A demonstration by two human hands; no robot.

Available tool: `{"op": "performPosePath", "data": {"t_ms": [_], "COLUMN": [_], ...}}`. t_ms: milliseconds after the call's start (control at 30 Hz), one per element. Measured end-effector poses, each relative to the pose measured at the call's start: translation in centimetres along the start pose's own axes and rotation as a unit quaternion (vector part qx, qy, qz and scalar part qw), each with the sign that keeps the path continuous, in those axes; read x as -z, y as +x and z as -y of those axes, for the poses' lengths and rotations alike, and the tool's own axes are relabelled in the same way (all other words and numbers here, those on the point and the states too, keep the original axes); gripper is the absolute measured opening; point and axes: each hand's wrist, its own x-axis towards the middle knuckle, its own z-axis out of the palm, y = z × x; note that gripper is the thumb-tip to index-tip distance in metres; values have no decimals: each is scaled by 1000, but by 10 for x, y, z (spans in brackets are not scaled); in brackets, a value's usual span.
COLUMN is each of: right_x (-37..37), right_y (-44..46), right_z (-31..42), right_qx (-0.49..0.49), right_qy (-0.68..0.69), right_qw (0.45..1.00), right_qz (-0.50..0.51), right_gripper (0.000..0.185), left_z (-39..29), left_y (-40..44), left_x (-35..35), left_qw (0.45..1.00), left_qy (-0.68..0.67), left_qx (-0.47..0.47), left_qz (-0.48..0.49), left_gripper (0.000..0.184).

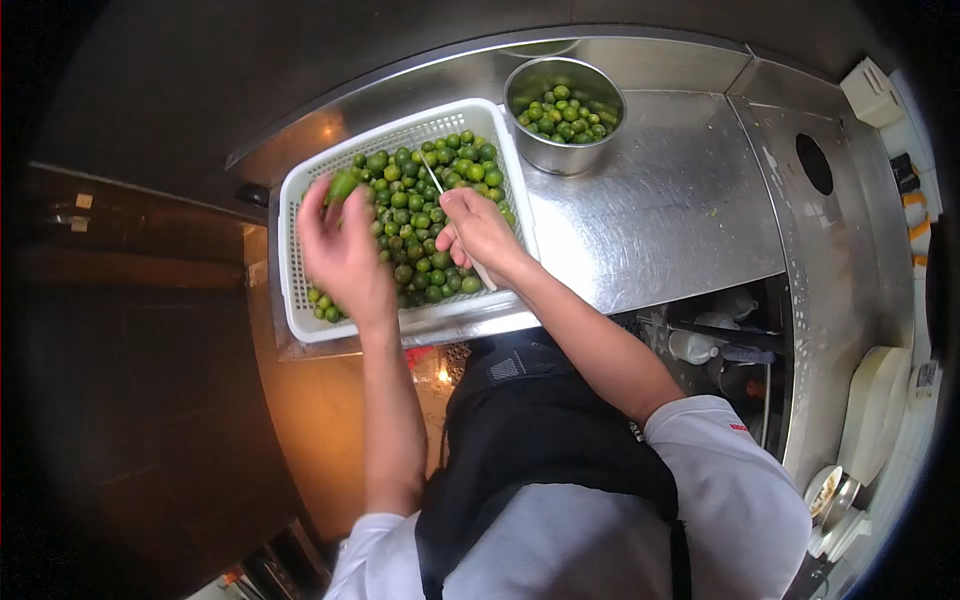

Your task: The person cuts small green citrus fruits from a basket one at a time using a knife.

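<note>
Left hand (343, 245), motion-blurred, pinches one green lime (343, 186) in curled fingers above white plastic basket (516, 180) of limes (405, 216), right hand (482, 232) wraps knife (433, 176) handle; lime likely light, firm, slick, best held round its sides, clear of knife.

This looks like a kitchen, probably a commercial one: a stainless-steel tabletop (650, 220) stretches rightward from the hands (483, 230), a slotted white basket (490, 112) heaped with green citrus fruits (400, 200) sits beneath them, a steel pot (557, 156) of more stands beyond to their right, and a black apron (550, 430) shows on their near side.
</note>
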Motion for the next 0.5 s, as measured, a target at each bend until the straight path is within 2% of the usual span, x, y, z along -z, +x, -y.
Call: {"op": "performPosePath", "data": {"t_ms": [33, 100, 167, 233, 267, 333, 367, 433, 500], "right_x": [-1, 0, 2, 4, 5, 5, 4, 4, 4], "right_y": [0, -2, -4, -7, -8, -8, -8, -6, -5], "right_z": [-2, -1, 2, 1, 1, 2, 2, 1, -1], "right_qx": [-3, -4, -6, -7, -4, -9, -12, -11, -7], "right_qy": [-4, -15, 2, 15, 24, 39, 45, 54, 54], "right_qw": [1000, 1000, 1000, 1000, 1000, 999, 999, 998, 998], "right_qz": [-4, -5, -4, -17, -12, -16, -16, -18, -17], "right_gripper": [42, 41, 42, 43, 43, 44, 44, 45, 46], "left_z": [-12, -11, 9, 54, 77, 109, 110, 120, 109], "left_y": [10, 28, 36, 42, 39, 37, 33, 26, 24], "left_x": [-15, -15, 3, 33, 42, 49, 45, 33, 24], "left_qw": [997, 988, 995, 986, 974, 933, 912, 884, 850], "left_qy": [-7, 67, -8, 98, 167, 297, 332, 364, 420], "left_qx": [-14, -37, 15, 44, 22, -25, 4, -107, -122], "left_qz": [76, 131, 98, 125, 153, 201, 241, 272, 292], "left_gripper": [45, 46, 36, 27, 25, 21, 22, 24, 25]}}
